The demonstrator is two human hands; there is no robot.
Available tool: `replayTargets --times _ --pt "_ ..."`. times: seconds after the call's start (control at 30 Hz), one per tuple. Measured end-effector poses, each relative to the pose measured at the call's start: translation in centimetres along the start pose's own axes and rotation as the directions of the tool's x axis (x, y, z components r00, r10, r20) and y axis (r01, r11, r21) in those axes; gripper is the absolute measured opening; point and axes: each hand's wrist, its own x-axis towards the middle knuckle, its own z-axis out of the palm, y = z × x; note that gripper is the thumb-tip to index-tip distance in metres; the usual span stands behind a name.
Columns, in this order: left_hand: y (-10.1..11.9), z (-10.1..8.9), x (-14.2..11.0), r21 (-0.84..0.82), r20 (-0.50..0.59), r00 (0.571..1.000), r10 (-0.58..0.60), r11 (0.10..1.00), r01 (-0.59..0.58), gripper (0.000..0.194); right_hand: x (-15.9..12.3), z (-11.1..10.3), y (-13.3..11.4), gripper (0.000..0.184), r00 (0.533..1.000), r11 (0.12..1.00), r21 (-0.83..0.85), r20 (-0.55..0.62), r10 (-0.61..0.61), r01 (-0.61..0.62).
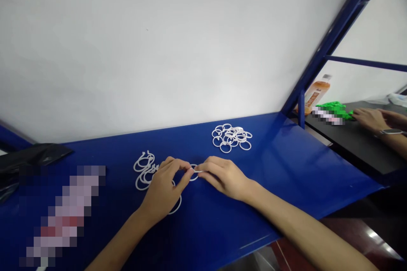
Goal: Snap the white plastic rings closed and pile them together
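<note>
My left hand (165, 188) and my right hand (222, 175) meet over a blue shelf (286, 169), both pinching one white plastic ring (193, 172) between their fingertips. Under and to the left of my left hand lies a loose cluster of open white rings (143, 168). Another white ring (177, 207) shows partly beneath my left wrist. A pile of several closed white rings (231, 137) rests farther back, beyond my right hand.
A black bag (34, 156) lies at the far left of the shelf. A blue upright post (333, 38) rises at the right. Beyond it, another person's hands (375, 118) touch green pieces (335, 109) on a dark table, near an orange bottle (316, 95).
</note>
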Motion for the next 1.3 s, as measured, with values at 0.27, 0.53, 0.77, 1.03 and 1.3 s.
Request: replayTargets --times 0.27,0.53,0.77,1.03,1.3 --pt "0.1 -0.5 0.2 -0.122 -0.024 0.999 -0.037 0.992 0.034 0.017 0.0 0.4 0.1 0.018 0.997 0.984 0.16 0.009 0.076 -0.077" --pt "0.2 -0.1 0.0 -0.163 -0.01 0.993 0.119 0.979 -0.119 0.024 -0.2 0.7 -0.9 0.021 0.993 0.993 0.12 0.117 -0.01 -0.004" --pt "0.4 0.4 -0.1 -0.148 -0.009 0.991 0.137 0.979 -0.137 0.028 -0.1 1.3 -1.2 0.016 0.994 0.997 0.075 0.109 0.017 -0.025" --pt "-0.2 0.2 -0.3 0.004 0.02 0.995 0.095 0.995 -0.095 0.023 0.0 -0.7 0.7 0.019 0.946 0.923 -0.212 -0.109 0.305 -0.322" --pt "-1.6 0.5 -0.6 0.327 0.174 0.982 0.068 0.937 -0.123 0.041 -0.5 -4.9 4.9 0.025 0.651 0.446 -0.513 -0.342 0.678 -0.734"
